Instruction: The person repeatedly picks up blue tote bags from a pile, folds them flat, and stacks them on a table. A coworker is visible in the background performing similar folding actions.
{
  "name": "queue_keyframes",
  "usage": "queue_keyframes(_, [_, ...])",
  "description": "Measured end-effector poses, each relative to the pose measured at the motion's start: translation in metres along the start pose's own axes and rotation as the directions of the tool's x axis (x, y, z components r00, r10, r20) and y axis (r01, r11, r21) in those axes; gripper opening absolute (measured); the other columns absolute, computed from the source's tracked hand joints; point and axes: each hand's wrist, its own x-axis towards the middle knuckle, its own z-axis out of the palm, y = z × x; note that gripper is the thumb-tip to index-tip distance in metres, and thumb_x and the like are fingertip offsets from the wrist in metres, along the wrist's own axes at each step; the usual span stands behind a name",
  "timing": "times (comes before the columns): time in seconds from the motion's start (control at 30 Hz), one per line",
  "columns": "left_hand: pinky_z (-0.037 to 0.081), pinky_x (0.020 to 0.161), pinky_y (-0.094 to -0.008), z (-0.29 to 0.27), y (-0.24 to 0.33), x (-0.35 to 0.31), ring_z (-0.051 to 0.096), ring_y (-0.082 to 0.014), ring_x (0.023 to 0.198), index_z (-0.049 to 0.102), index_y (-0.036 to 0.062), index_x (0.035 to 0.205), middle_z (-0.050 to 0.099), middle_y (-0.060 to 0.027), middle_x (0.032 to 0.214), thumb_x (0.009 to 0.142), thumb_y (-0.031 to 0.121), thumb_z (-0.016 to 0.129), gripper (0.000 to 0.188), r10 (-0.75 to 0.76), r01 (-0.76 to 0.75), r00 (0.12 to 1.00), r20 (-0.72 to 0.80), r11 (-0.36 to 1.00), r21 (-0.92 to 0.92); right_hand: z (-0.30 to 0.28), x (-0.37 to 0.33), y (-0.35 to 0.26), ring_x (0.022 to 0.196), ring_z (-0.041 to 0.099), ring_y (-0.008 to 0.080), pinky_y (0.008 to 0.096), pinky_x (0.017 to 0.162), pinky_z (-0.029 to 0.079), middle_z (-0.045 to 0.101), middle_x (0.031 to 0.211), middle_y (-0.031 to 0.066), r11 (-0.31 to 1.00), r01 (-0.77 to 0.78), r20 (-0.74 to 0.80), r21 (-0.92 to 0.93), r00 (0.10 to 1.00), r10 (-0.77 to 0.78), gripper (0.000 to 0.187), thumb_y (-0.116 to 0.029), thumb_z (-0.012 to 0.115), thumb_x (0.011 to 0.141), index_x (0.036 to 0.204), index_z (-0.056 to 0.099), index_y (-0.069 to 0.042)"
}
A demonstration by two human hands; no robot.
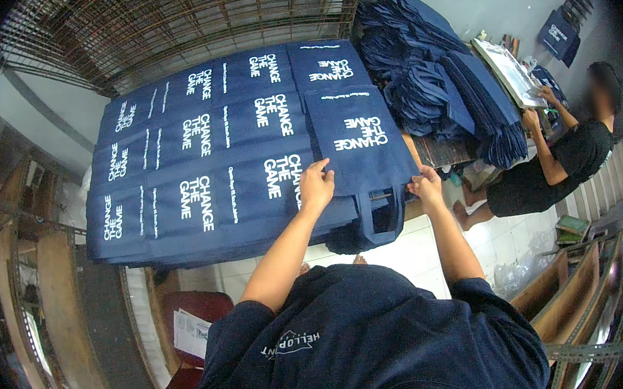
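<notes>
Right fingers point(418, 182) tight on a navy, white-lettered bag point(362, 161); left fingers point(319, 167) at its edge, grip unclear

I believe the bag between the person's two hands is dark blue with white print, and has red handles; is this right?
The handles are dark blue, not red, as the head view shows; the rest about the bag is correct.

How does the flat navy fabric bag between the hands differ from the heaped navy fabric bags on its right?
The flat bag lies spread out; the heaped bags are bunched. White lettering shows on the flat bag, none on the heaped bags. The left hand and right hand are at the flat bag; neither touches the heaped bags. Both are navy fabric.
</notes>
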Motion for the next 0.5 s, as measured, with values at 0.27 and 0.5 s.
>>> queue_keyframes(0.27, [0.05,0.074,-0.0358,-0.003,-0.004,-0.001,0.064,-0.0287,0.075,0.063,-0.0011,0.104,0.062,-0.0173,0.103,0.074,0.005,0.063,0.03,0.048,-0.048,0.999,0.003,0.994,0.099,-0.001,0.002,-0.002,0.059,0.056,0.0119,0.0237,0.049,0.044,0.055,0.074,0.0051,0.993,0.047,0.02,-0.107,0.999,-0.045,0.037,0.004,0.057,0.076,0.112,0.05,-0.002])
queue_keyframes(0.5, [0.05,0.074,-0.0363,-0.002,-0.003,-0.001,0.063,-0.0286,0.075,0.063,-0.0008,0.105,0.061,-0.017,0.102,0.074,0.005,0.064,0.031,0.06,-0.061,0.998,0.012,0.988,0.141,-0.005,0.011,0.003,0.058,0.054,0.0107,0.0224,0.049,0.043,0.057,0.075,0.0051,0.988,0.082,0.023,-0.133,0.997,-0.079,0.031,0.004,0.059,0.075,0.105,0.054,-0.002])
